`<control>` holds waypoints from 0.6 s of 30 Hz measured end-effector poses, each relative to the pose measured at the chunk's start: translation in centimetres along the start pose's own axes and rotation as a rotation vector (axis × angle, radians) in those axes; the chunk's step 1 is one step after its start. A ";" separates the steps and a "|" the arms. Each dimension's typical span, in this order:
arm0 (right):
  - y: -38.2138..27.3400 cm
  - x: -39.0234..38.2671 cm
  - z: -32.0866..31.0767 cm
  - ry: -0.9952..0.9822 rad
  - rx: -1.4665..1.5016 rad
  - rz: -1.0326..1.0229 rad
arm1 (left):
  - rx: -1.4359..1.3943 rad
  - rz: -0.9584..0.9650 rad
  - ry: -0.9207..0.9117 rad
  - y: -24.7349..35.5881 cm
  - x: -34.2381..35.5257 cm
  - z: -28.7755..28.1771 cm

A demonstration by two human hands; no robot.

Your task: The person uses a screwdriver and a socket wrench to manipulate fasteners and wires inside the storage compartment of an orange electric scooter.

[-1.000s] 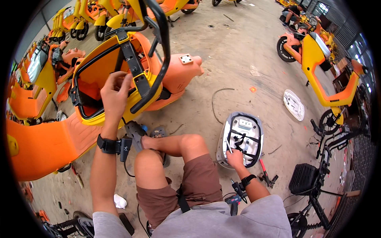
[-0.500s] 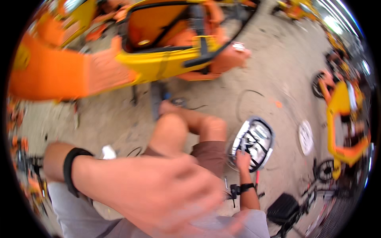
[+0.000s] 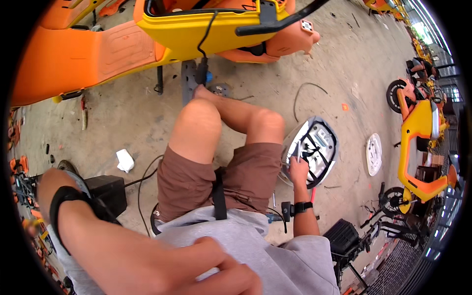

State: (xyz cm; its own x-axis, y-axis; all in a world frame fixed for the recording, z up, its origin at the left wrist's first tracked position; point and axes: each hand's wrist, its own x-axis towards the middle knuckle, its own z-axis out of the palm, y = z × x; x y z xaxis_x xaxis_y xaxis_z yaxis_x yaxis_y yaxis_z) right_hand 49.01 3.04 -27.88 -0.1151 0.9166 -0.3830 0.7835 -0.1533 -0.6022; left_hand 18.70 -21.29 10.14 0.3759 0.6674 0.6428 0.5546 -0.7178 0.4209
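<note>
My left hand [image 3: 196,270] is large and close in the lower foreground, in front of my grey shirt. Its fingers are loosely bent with gaps between them, and nothing shows in them. Off to my right, my right hand [image 3: 298,171] is closed round a slim silver metal tool [image 3: 299,149], its exact kind too small to tell. The tool reaches over an upturned oval shell [image 3: 334,152] lying on the floor. White lining and black strips show inside the shell, and my fingers are at its near left rim.
A yellow and orange scooter [image 3: 206,42] stands in front of me, its cable [image 3: 202,42] hanging down. On the concrete floor lie a white oval cover [image 3: 373,154], a white piece [image 3: 125,161] and a curved black cable [image 3: 296,101]. Another scooter [image 3: 408,147] stands far right.
My left hand has moved down and its blur has lessened. The whole view has shifted, so the scooter appears higher. My right hand stays at the shell with the tool.
</note>
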 end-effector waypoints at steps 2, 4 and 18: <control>0.9 0.5 0.6 0.019 0.006 0.007 | -0.122 -0.037 -0.003 0.0 0.4 0.4; 2.0 0.3 0.3 0.015 0.007 0.027 | -0.147 -0.056 -0.010 0.3 0.0 0.8; 4.5 -0.9 -1.9 -0.003 0.146 0.100 | 0.129 0.184 -0.063 -1.5 1.7 2.5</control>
State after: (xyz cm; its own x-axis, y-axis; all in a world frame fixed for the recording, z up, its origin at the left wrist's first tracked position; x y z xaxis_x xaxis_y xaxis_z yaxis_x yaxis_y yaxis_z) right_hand 53.81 2.22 -28.91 -0.0430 0.8932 -0.4477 0.6939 -0.2957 -0.6565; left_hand 20.34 -18.60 9.04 0.5233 0.5415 0.6580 0.5610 -0.8001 0.2123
